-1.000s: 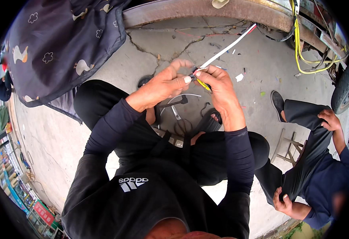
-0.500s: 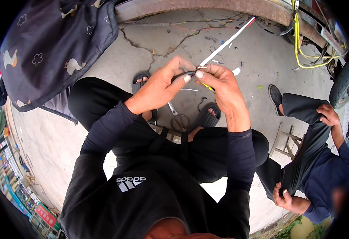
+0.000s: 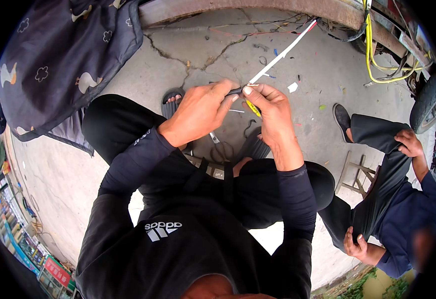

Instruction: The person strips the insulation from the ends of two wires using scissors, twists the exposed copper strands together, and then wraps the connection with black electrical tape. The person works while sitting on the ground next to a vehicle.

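My left hand [image 3: 195,109] is closed round a short black cable [image 3: 235,91] whose end points at my right hand. With thumb and fingers together, my right hand [image 3: 274,107] pinches the joint where the black cable meets the bare copper-coloured wire strands [image 3: 253,85]. From that joint a long white cable [image 3: 283,54] runs up and right to a red end at the rusty beam. Below the right thumb a yellow strip with dark marks [image 3: 253,108] sticks out of the same hand; its kind is unclear. Scissors [image 3: 220,149] lie on the ground between my feet.
A rusty metal beam [image 3: 258,10] crosses the far side, with yellow cables [image 3: 371,55] hanging at the right by a tyre [image 3: 429,104]. A dark patterned cloth [image 3: 68,60] hangs far left. Another person [image 3: 402,209] sits at right near a wooden stool [image 3: 357,175]. Scraps litter the cracked concrete.
My left hand has closed more fully round the black cable, and more of it shows between the hands. The yellow strip beneath my right thumb has swung further into view.
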### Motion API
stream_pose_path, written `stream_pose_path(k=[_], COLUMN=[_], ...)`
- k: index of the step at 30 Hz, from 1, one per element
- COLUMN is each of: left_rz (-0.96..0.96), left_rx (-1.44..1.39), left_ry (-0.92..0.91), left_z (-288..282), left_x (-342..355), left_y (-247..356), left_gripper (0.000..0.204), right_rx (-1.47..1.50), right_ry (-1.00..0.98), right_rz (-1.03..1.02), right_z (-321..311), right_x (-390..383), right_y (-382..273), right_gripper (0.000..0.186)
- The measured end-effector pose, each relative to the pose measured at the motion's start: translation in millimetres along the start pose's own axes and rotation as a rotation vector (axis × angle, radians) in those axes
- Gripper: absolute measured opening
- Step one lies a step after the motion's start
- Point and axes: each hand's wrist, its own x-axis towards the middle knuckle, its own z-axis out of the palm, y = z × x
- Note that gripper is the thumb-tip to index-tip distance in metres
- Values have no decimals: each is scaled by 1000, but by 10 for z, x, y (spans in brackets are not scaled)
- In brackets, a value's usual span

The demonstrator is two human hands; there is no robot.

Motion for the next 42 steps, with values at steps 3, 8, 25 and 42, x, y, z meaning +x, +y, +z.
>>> stream_pose_path(k=[3, 8, 25, 42], left_rz=[24, 34, -465, -172], left_rx=[165, 191, -739, -210], left_ry=[-8, -38, -303, -62], left_z=[88, 144, 192, 396], left_x=[-19, -49, 291, 245], left_y=[-64, -74, -193, 125], left_gripper=[19, 19, 17, 14], right_rx=[-48, -87, -83, -129], right_ry=[19, -19, -297, -17], right_rz=[110, -2, -119, 49], right_z=[42, 109, -457, -383], right_x=[-154, -437, 273, -354], right_y=[-159, -173, 3, -89], right_gripper=[39, 53, 67, 47])
